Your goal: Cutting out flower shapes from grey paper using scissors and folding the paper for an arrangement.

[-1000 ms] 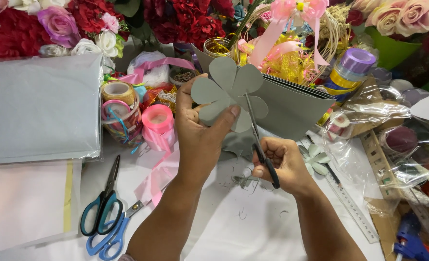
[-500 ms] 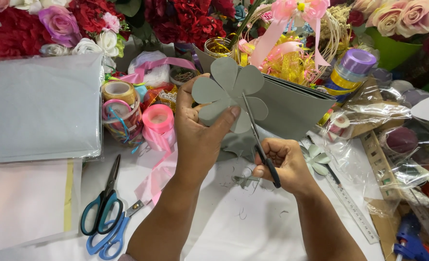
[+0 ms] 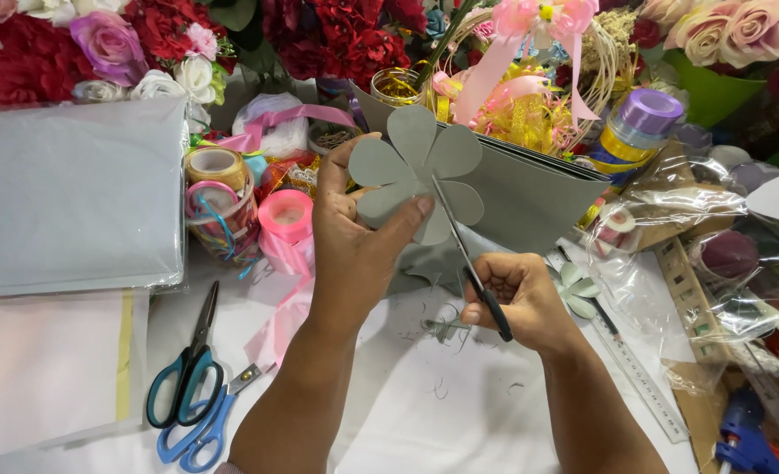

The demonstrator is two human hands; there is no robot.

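The person's left hand (image 3: pixel 354 246) is raised above the white work table (image 3: pixel 425 412), its thumb and fingers pinched on a flat grey flower-shaped cutout (image 3: pixel 416 171) with rounded petals, held upright in front of a stack of grey sheets (image 3: pixel 530 197) that leans against the clutter behind. The right hand (image 3: pixel 517 298) sits lower and just to the right, fingers curled shut around the dark handles of a slim pair of scissors (image 3: pixel 464 254), whose thin blades run up and to the left so the tips meet the cutout near its centre, between two petals. Small grey slivers of trimmed material (image 3: pixel 442 329) lie on the table right under the hands. To the left of the left wrist a roll of pink ribbon (image 3: pixel 286 215) stands beside a clear container stuffed with coloured ribbon spools (image 3: pixel 221 206), and nearer the table edge lie teal-handled scissors (image 3: pixel 188 369) touching a smaller blue-handled pair (image 3: pixel 203 430). A large flat grey sheet in a clear sleeve (image 3: pixel 74 193) covers the far left. A clear plastic ruler (image 3: pixel 639 377) lies right of the right forearm, with crumpled cellophane bags (image 3: pixel 696 228) beyond it, and artificial red, pink and white flowers (image 3: pixel 188 39) crowd the back.
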